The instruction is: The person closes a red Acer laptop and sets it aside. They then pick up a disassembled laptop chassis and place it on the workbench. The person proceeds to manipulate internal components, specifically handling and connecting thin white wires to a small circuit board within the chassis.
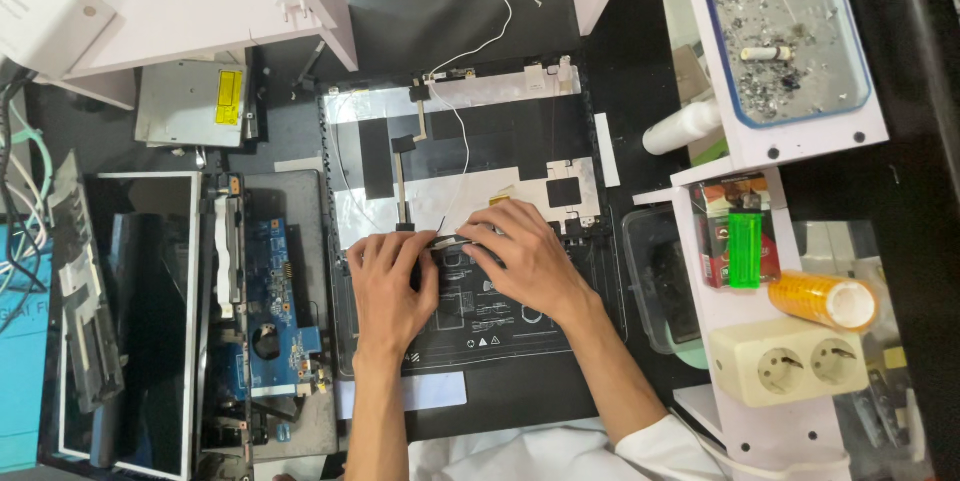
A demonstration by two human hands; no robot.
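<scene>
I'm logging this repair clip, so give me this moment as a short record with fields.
setting: black workbench seen from above
left hand: fingertips on a small flat cable end
right hand: pinching the same spot
under hands: opened laptop lid panel, white wire across it
left of it: blue circuit board, bare screen panel
right side: green lighter, double socket

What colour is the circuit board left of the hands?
Blue, clearest in the head view: the circuit board lies beside the left hand.

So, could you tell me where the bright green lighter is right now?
The bright green lighter lies right of the hands on the white shelf, against a red packet, above the orange tape roll.
</scene>
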